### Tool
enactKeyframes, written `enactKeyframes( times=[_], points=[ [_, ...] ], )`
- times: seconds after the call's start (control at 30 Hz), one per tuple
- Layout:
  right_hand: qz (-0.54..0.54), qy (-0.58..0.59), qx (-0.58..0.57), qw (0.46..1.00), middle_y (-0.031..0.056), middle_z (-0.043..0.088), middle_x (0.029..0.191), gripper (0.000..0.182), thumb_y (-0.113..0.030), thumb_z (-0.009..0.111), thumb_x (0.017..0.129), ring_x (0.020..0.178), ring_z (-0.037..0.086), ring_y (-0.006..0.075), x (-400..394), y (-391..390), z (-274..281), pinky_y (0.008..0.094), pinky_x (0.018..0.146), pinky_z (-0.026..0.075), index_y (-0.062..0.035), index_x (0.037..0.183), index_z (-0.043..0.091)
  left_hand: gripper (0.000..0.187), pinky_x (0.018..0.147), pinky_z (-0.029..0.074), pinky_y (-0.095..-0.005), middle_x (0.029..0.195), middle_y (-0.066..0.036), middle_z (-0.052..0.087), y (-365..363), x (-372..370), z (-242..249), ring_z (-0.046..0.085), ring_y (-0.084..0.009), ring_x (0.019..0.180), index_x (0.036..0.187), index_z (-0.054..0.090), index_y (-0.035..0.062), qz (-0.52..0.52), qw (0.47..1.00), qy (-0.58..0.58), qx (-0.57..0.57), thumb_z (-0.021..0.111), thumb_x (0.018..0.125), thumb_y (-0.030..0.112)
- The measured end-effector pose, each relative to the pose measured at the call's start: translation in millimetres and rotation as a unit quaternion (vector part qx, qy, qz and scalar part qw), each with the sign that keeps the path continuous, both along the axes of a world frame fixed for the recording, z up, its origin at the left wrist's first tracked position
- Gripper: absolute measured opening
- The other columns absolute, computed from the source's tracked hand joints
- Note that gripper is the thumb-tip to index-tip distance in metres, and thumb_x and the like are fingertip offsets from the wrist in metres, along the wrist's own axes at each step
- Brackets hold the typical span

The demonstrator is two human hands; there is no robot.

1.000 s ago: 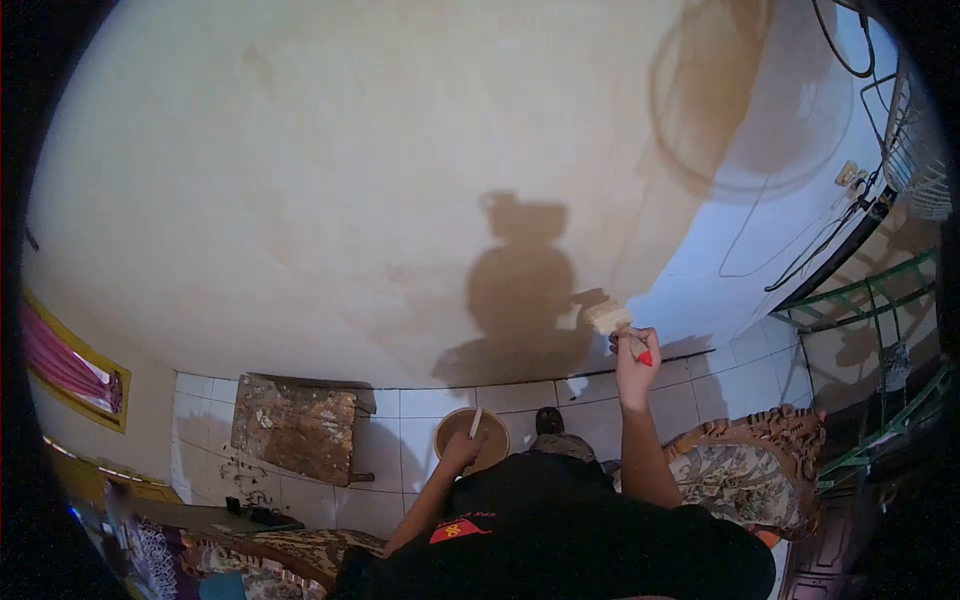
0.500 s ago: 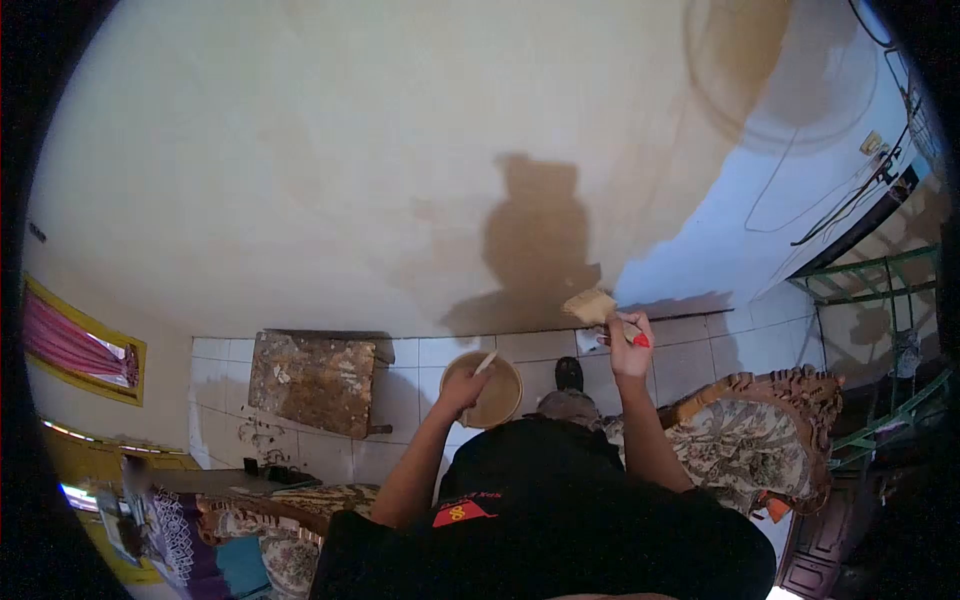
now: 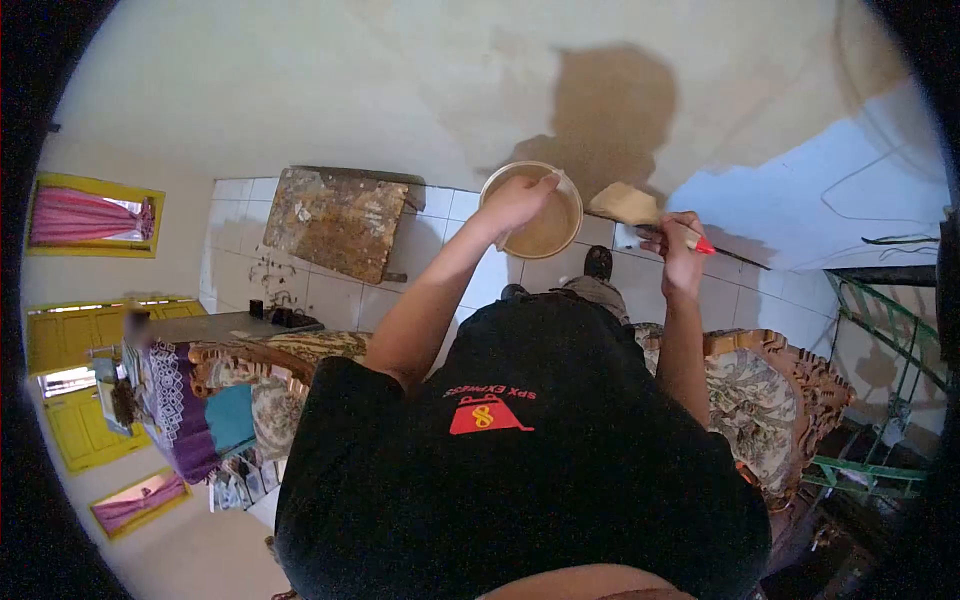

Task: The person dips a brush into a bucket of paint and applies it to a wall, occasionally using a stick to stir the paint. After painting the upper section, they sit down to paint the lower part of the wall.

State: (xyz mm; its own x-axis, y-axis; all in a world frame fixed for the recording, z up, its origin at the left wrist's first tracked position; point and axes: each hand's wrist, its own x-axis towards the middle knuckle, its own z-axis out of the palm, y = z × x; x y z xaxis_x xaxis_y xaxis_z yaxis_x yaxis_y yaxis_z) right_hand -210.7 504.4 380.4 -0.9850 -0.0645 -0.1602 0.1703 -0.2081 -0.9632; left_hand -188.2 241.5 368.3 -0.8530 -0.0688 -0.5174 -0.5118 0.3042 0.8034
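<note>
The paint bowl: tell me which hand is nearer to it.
Left. The left hand grips the rim of the paint bowl, touching it. The right hand is apart to the bowl's right, holding a brush.

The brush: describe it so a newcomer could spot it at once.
Start at the wall, where beige paint meets the unpainted blue patch low on the right. Just below, the right hand holds the brush beside the round bowl. Its wide, pale bristles and red-tipped handle set it apart.
</note>
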Motion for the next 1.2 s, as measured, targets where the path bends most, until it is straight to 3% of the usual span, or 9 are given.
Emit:
enactKeyframes(
  times=[0.07, 0.2, 0.27, 0.37, 0.57, 0.87, 0.93, 1.07, 1.2],
  points=[
    [0.035, -0.018, 0.011, 0.999, 0.0115, 0.059, 0.08, 0.01, -0.011, 0.053, 0.084, 0.066, 0.063, 0.0215, 6, -5, -11, 0.0315, 0.055, 0.053, -0.0044, 0.086, 0.047, 0.054, 0.043, 0.037, -0.0327, 0.054, -0.008, 0.052, 4, -4, -10, 0.048, -0.0179, 0.044, 0.07, 0.059, -0.0005, 0.033, 0.997, 0.066, -0.015, 0.042, 0.087, 0.048],
    [0.122, -0.023, 0.051, 0.991, 0.0113, 0.06, 0.077, 0.015, -0.011, 0.055, 0.083, 0.066, 0.064, 0.0219, 14, -21, -28, 0.0296, 0.052, 0.053, -0.003, 0.091, 0.045, 0.055, 0.044, 0.038, -0.0326, 0.055, -0.009, 0.053, 11, -8, -3, 0.048, -0.0176, 0.044, 0.074, 0.06, -0.002, 0.002, 0.999, 0.037, -0.014, 0.04, 0.088, 0.047],
    [0.131, -0.068, 0.028, 0.989, 0.0085, 0.06, 0.073, 0.016, -0.013, 0.058, 0.082, 0.066, 0.063, 0.019, 22, -34, -14, 0.0279, 0.054, 0.052, -0.0024, 0.089, 0.048, 0.045, 0.058, 0.043, -0.0314, 0.074, -0.01, 0.059, 12, -14, -23, 0.053, -0.0177, 0.062, 0.095, 0.059, 0.0001, -0.04, 0.995, 0.088, -0.018, 0.039, 0.09, 0.04],
    [0.199, 0.055, 0.27, 0.94, 0.0107, 0.064, 0.077, 0.022, -0.017, 0.065, 0.077, 0.065, 0.062, 0.0202, 22, -45, -7, 0.027, 0.056, 0.046, -0.0034, 0.091, 0.053, 0.042, 0.072, 0.045, -0.0327, 0.089, -0.014, 0.062, 16, -13, -16, 0.056, -0.0208, 0.077, 0.104, 0.058, 0.0011, -0.073, 0.991, 0.108, -0.008, 0.038, 0.091, 0.035],
    [0.332, 0.23, 0.444, 0.8, 0.0165, 0.062, 0.093, 0.033, -0.021, 0.063, 0.074, 0.084, 0.059, 0.0357, 7, -57, -19, 0.0417, 0.074, 0.048, -0.0082, 0.104, 0.053, 0.044, 0.069, 0.044, -0.032, 0.088, -0.015, 0.062, 24, -11, -18, 0.056, -0.0204, 0.075, 0.103, 0.059, 0.0011, -0.126, 0.985, 0.112, -0.036, 0.038, 0.091, 0.038],
    [0.48, 0.253, 0.579, 0.608, 0.0191, 0.059, 0.102, 0.04, -0.022, 0.059, 0.074, 0.096, 0.056, 0.0353, 1, -91, -72, 0.0432, 0.087, 0.042, -0.0061, 0.111, 0.053, 0.056, 0.072, 0.045, -0.0349, 0.083, -0.018, 0.062, 37, 3, 26, 0.059, -0.0258, 0.076, 0.097, 0.06, -0.0019, -0.156, 0.986, 0.028, -0.055, 0.034, 0.09, 0.047],
    [0.476, 0.274, 0.574, 0.608, 0.0187, 0.055, 0.11, 0.044, -0.021, 0.058, 0.074, 0.103, 0.052, 0.0351, -10, -93, -126, 0.0439, 0.092, 0.038, -0.0066, 0.115, 0.051, 0.06, 0.071, 0.045, -0.0356, 0.079, -0.019, 0.062, 38, 0, -11, 0.059, -0.0274, 0.074, 0.091, 0.062, -0.0027, -0.152, 0.983, 0.08, -0.069, 0.034, 0.088, 0.051],
    [0.465, 0.317, 0.557, 0.611, 0.0167, 0.044, 0.127, 0.054, -0.024, 0.057, 0.073, 0.119, 0.038, 0.0352, -5, -100, -97, 0.0467, 0.101, 0.026, -0.0107, 0.124, 0.045, 0.067, 0.061, 0.045, -0.0391, 0.062, -0.02, 0.058, 42, 8, 13, 0.059, -0.0305, 0.061, 0.068, 0.061, -0.0048, -0.112, 0.986, 0.096, -0.084, 0.036, 0.086, 0.055],
    [0.462, 0.307, 0.601, 0.575, 0.0162, 0.045, 0.127, 0.056, -0.032, 0.059, 0.073, 0.119, 0.039, 0.0351, -2, -105, -87, 0.0474, 0.101, 0.026, -0.0117, 0.124, 0.045, 0.071, 0.074, 0.045, -0.0385, 0.08, -0.024, 0.062, 42, 8, 11, 0.06, -0.0347, 0.077, 0.081, 0.063, -0.0051, -0.115, 0.989, 0.047, -0.08, 0.034, 0.085, 0.059]
  ],
)
